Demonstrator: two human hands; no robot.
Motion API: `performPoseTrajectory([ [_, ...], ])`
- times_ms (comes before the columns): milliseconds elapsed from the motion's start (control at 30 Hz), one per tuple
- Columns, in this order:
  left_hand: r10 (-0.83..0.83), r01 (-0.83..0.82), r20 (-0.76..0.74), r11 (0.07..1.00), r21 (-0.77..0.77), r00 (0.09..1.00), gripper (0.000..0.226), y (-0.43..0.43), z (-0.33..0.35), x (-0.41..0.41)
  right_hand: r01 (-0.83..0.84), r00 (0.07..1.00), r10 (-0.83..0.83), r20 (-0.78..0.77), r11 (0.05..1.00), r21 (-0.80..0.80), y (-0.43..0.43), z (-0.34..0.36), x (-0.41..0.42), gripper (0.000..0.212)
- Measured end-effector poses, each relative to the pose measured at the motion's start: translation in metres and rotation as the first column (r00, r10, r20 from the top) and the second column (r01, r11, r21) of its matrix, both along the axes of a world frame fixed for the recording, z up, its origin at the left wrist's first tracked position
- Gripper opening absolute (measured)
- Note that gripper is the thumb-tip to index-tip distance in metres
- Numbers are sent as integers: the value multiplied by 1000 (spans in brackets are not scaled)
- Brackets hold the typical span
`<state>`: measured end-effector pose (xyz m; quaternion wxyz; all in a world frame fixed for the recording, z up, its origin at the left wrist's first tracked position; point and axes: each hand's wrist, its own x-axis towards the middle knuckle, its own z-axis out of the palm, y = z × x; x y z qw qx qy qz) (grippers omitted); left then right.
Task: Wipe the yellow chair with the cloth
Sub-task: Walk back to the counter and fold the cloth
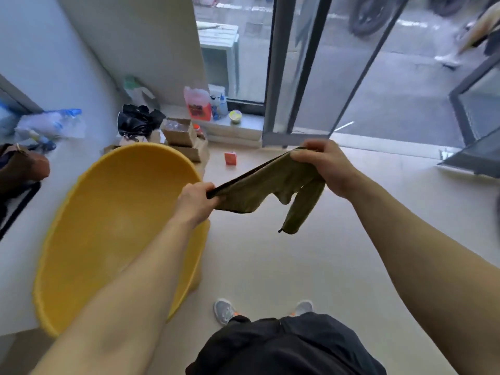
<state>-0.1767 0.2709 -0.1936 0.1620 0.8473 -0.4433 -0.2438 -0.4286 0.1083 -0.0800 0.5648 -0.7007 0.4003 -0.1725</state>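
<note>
Fingers of the left hand (196, 203) and right hand (322, 165) each pinch one end of the olive-green fabric cloth (266, 189), stretched between them in mid-air, one corner hanging. The moulded yellow plastic shell chair (108, 226) sits at nine o'clock of the cloth, apart from it, on the pale floor (270, 266).

Cloth (266, 185) between hands, chair (108, 226) at left.

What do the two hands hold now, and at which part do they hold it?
Both hold the olive-green cloth stretched above the floor: the left hand pinches its left end, the right hand its upper right edge. A loose part hangs below.
</note>
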Motion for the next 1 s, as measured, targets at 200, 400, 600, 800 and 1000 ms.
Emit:
performPoseTrajectory([
  [200, -104, -33, -417, 951, -308, 903, 15, -106, 43, -152, 271, 947, -297, 126, 944, 189, -43, -5, -149, 13],
  [400, -408, 270, -579, 910, -313, 706, 39, -202, 93, -357, 406, 894, -435, 103, 887, 221, -68, -12, -282, 30],
  [600, -561, 452, -548, 827, -334, 621, 24, -267, 119, -515, 547, 829, -557, 45, 826, 137, -60, -29, -438, 18],
  [800, -547, 556, -788, 763, -330, 282, 13, -312, 146, -660, 603, 784, -620, -16, 756, 255, -24, -71, -555, 8],
  [1000, -483, 687, -851, 691, -224, 209, 29, -351, 128, -784, 865, 462, -871, -166, 401, 301, -1, -120, -675, 12],
])
